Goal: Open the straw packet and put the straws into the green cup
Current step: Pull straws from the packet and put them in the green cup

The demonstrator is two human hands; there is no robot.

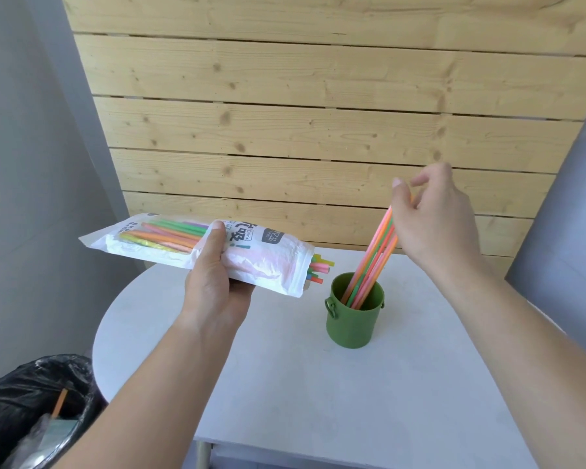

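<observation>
- Head view: a wooden plank wall (318, 113) is seen across the back, with grey walls on both sides.
- A white round-edged bench (285, 384) is seen below the wall; only the green cup stands on it.
- A bin lined with a black bag (31, 401) is seen at lower left, on the floor beside the bench; clear plastic and an orange stick-like item are seen inside.
- The straw packet (268, 258) is held in the air above the left part of the bench, lying roughly level, with its opened end turned toward the cup.
- The packet is gripped around its middle by the left hand (214, 286): the thumb is laid over the printed top face and the fingers are curled underneath.
- The right hand (433, 218) is raised above and behind the cup, thumb and fingertips pressed together on the upper ends of a straw bundle.
- The green cup (352, 323) is stood upright on the bench, right of centre, just below and right of the packet mouth; small ring handles are seen on its sides.
- The straw bundle (376, 255), pink, orange and green, is set with its lower ends inside the cup and is leaned up to the right.
- Short coloured straw ends (320, 265) are seen poking out of the packet mouth, near the cup rim but apart from it.
</observation>
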